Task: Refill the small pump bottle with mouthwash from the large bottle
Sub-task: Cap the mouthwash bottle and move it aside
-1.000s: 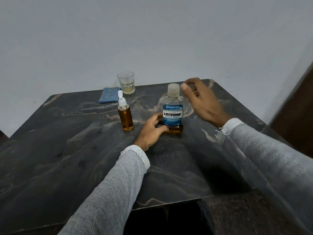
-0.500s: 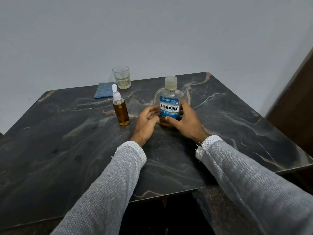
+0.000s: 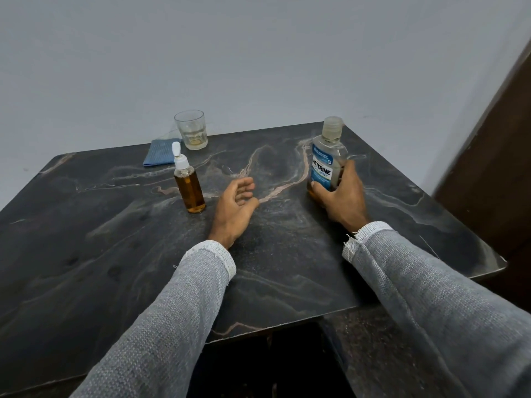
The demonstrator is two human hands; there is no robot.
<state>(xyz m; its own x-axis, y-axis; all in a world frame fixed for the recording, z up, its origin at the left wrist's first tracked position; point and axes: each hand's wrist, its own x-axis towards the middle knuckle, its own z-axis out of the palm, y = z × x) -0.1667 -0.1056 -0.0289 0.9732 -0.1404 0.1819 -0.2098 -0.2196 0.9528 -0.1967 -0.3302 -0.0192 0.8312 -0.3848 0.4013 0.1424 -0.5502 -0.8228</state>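
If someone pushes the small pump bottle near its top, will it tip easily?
Probably yes: the small pump bottle is tall and narrow with a small base. It looks nearly full of amber liquid, so it may feel heavy for its size. Its smooth sides may be slippery.

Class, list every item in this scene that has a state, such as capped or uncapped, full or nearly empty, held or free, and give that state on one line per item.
large bottle: upright on the table, cap on, nearly empty, gripped by the right hand
small pump bottle: upright, pump on, mostly full, untouched
glass: upright, a little liquid inside
cloth: folded, lying flat
left hand: open, holding nothing
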